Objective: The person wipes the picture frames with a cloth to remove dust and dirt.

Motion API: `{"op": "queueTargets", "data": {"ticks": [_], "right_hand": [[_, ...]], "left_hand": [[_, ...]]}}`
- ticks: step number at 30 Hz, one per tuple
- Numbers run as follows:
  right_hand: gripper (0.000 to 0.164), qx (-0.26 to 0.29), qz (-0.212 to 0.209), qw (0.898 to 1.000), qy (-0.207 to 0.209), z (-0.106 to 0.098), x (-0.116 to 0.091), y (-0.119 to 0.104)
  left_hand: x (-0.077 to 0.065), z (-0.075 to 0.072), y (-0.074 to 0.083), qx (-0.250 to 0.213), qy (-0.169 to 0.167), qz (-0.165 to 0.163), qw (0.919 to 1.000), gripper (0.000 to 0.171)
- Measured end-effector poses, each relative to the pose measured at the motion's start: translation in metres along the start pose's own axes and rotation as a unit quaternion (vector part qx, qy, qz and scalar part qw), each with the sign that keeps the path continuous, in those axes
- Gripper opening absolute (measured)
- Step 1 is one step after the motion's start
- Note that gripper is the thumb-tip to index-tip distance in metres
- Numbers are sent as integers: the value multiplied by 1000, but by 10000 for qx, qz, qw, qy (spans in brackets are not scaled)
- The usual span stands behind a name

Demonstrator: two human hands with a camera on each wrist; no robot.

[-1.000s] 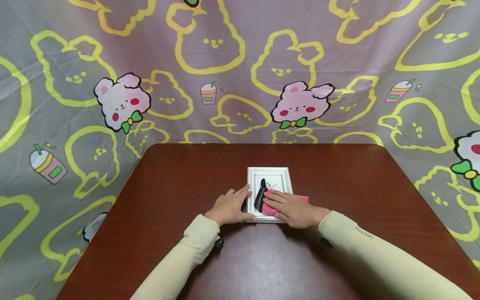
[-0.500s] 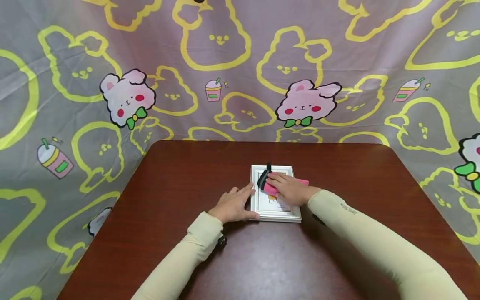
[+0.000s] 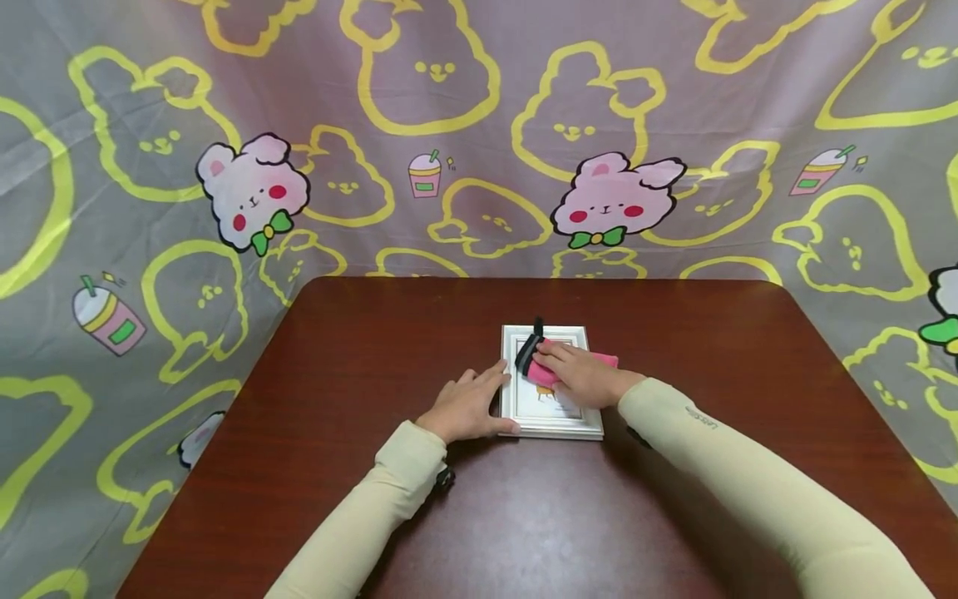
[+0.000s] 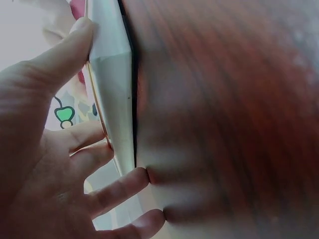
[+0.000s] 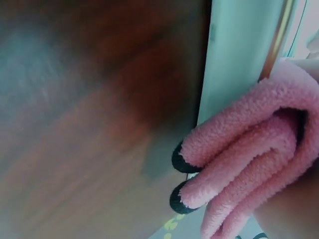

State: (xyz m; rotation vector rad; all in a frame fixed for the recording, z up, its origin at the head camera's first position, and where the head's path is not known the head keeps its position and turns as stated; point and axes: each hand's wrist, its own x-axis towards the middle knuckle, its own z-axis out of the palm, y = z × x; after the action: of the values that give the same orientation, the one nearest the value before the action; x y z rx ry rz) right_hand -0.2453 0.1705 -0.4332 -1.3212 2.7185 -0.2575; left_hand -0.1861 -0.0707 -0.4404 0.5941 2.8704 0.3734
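Observation:
A white picture frame point(image 3: 557, 430) lies face up on the brown table. Its picture shows partly below a folded pink fleecy cloth point(image 3: 536, 373) with a black-and-grey edge. My right hand point(image 3: 587, 378) lies over this cloth with fingers stretched out, pressing it on the frame's upper part; the palm side is hidden. At the frame's left, my left hand point(image 3: 464, 406) touches the side with spread fingertips, its thumb at the near left corner. The left wrist view has that thumb point(image 4: 70, 47) against the white rim. Folds of cloth point(image 5: 249, 149) overhang the frame's edge in the right wrist view.
The dark wooden table point(image 3: 389, 333) has rounded far corners. Behind it and along both sides hangs a grey-pink curtain point(image 3: 479, 150) printed with bunnies and cups. Pale sleeves point(image 3: 711, 449) cover both forearms.
My right hand has slid the cloth away from me, up the frame, uncovering the lower picture; in the last half second it has barely moved. The left hand stays at the frame's left side.

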Motion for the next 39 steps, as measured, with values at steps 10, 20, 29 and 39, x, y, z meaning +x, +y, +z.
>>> {"op": "queueTargets", "data": {"ticks": [10, 20, 29, 39], "right_hand": [[54, -237, -511, 9975, 428, 12, -25, -15], [50, -66, -545, 9952, 807, 18, -38, -27], [53, -89, -682, 9954, 672, 14, -32, -22], [53, -154, -553, 9958, 718, 10, -8, -1]], "left_hand": [[1, 0, 1, -116, -28, -58, 9999, 86], [2, -2, 4, -14, -44, -50, 10000, 88], [0, -4, 4, 84, -10, -7, 10000, 88], [-3, -6, 7, 117, -60, -11, 9999, 86]]}}
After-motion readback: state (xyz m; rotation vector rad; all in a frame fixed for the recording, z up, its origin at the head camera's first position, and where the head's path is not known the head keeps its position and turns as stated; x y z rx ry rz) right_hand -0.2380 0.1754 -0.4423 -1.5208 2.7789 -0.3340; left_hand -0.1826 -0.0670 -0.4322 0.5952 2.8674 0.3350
